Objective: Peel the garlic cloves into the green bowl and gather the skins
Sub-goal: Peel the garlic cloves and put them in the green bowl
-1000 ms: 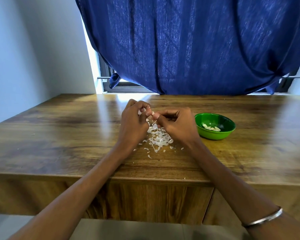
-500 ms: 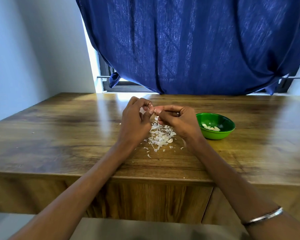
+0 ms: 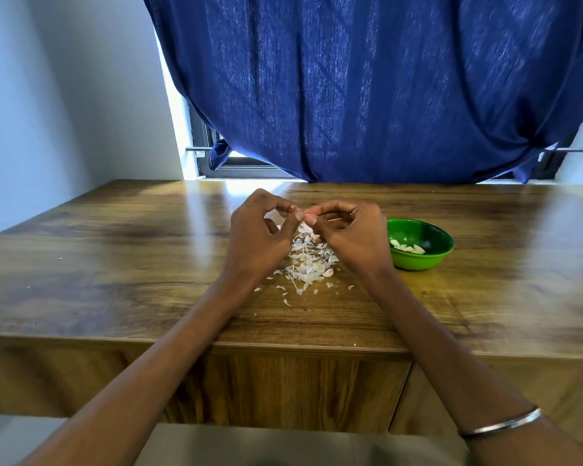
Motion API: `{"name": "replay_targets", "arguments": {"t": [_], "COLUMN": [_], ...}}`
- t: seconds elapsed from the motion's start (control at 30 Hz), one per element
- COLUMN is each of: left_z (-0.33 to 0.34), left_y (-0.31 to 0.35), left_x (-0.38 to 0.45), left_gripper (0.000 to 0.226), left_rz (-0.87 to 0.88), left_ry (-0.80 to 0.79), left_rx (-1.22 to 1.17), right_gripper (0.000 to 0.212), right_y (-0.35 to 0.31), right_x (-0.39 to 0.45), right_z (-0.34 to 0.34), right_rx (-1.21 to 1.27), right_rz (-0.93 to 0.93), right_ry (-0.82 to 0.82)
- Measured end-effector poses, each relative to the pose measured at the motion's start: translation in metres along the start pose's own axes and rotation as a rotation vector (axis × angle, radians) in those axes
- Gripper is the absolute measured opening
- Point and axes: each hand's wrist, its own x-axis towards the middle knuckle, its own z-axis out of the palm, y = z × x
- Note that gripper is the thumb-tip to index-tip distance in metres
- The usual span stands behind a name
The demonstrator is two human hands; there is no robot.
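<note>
Both my hands meet above a pile of white garlic skins on the wooden table. My left hand and my right hand pinch a small garlic clove between their fingertips; most of it is hidden by the fingers. The green bowl stands just right of my right hand, with a few peeled cloves inside.
A dark blue curtain hangs over the window behind the table's far edge. A pale wall runs along the left. Loose skin flakes are scattered toward the near table edge. A metal bangle circles my right wrist.
Both hands have lifted slightly and moved farther from me above the skin pile, fingertips staying together on the clove. The bowl has not moved.
</note>
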Motion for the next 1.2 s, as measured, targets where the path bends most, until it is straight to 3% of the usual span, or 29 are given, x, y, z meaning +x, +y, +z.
{"name": "replay_targets", "arguments": {"t": [0.13,0.3,0.5,0.9,1.2], "left_z": [-0.001,-0.003,-0.001,-0.003,-0.006], "left_y": [0.002,0.004,0.002,0.009,0.011], "left_x": [-0.002,-0.003,-0.003,0.0,-0.001], "left_gripper": [0.006,0.02,0.007,0.02,0.014], "left_rz": [0.038,0.048,-0.073,-0.323,-0.319], "left_ry": [-0.014,-0.022,-0.068,-0.233,-0.19], "left_rx": [0.003,0.022,-0.053,-0.241,-0.218], "right_gripper": [0.01,0.008,0.008,0.022,0.012], "right_y": [-0.001,0.0,0.0,-0.004,-0.002], "right_x": [-0.001,0.0,0.001,-0.001,0.0], "right_z": [0.001,0.002,0.002,0.003,0.004], "right_rx": [-0.027,-0.063,-0.072,-0.059,-0.056], "right_rz": [-0.031,-0.071,-0.105,-0.141,-0.137], "right_ry": [0.02,0.031,0.045,0.063,0.063]}}
